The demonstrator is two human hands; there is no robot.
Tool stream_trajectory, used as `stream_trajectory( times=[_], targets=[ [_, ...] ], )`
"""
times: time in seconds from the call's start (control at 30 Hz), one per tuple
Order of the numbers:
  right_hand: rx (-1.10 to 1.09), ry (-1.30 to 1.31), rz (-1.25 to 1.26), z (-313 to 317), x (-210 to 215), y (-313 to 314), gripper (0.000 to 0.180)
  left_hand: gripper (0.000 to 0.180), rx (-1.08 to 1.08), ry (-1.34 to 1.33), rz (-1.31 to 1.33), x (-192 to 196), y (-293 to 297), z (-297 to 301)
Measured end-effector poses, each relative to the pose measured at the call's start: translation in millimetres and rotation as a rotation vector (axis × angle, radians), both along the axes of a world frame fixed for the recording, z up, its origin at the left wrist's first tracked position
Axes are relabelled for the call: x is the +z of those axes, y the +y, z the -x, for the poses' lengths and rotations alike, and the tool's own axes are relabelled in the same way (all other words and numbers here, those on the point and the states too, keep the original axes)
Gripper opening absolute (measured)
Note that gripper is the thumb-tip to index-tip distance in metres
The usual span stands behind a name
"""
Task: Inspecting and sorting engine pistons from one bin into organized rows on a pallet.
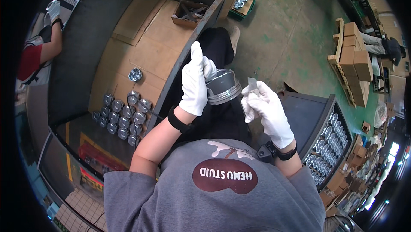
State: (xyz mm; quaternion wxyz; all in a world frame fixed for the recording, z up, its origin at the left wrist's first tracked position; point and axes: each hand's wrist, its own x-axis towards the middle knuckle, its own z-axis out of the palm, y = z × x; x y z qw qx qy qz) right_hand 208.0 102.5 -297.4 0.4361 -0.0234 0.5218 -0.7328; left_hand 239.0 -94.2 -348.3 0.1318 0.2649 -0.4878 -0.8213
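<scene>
My left hand (196,82), in a white glove, is closed on a metal engine piston (223,87) with a dark skirt and shiny ring grooves. The piston is tilted in front of my body. To its right, my gloved right hand (263,106) pinches a small flat metal blade (252,84), its tip pointing up. A narrow gap lies between blade and piston. On the cardboard-lined bench to my left, a lone piston (135,74) stands apart from several pistons (124,122) grouped in rows.
A cardboard box (188,14) of dark metal pieces sits at the bench's far edge. To my right, a dark rack (327,142) holds many pistons. Further off are a green crate (243,11) and a pallet (340,65) with cartons. Two other people work nearby.
</scene>
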Motion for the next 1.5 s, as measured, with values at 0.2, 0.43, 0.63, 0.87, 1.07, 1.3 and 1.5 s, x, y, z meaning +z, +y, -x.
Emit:
stream_trajectory(
  times=[0.2,0.43,0.63,0.87,1.07,1.3,1.5],
  targets=[
    [0.160,0.653,-0.818,-8.1,15.6,-37.2,0.039,0.064,0.013,0.030,0.053,0.1,6.0,1.5],
    [0.213,0.988,-1.050,-0.8,10.2,-45.9,0.060,0.062,0.007,0.010,0.182,-3.3,11.8,4.1],
    [0.094,1.019,-1.017,-2.6,-0.9,-45.0,0.057,0.061,0.040,0.073,0.179,-3.7,12.6,6.9],
    [0.100,1.068,-1.023,-4.6,-6.9,-43.3,0.056,0.064,0.075,0.033,0.215,-1.5,13.2,7.2],
    [0.092,1.031,-1.051,-6.4,-5.8,-43.0,0.056,0.064,0.081,0.047,0.214,-2.8,15.0,6.3],
    [0.076,1.074,-1.018,-7.6,-9.4,-42.8,0.054,0.064,0.082,0.030,0.210,-2.5,14.2,5.5],
    [0.086,1.103,-1.053,-9.6,-10.1,-42.9,0.054,0.064,0.079,0.046,0.222,-5.8,13.7,4.4]
  ],
)
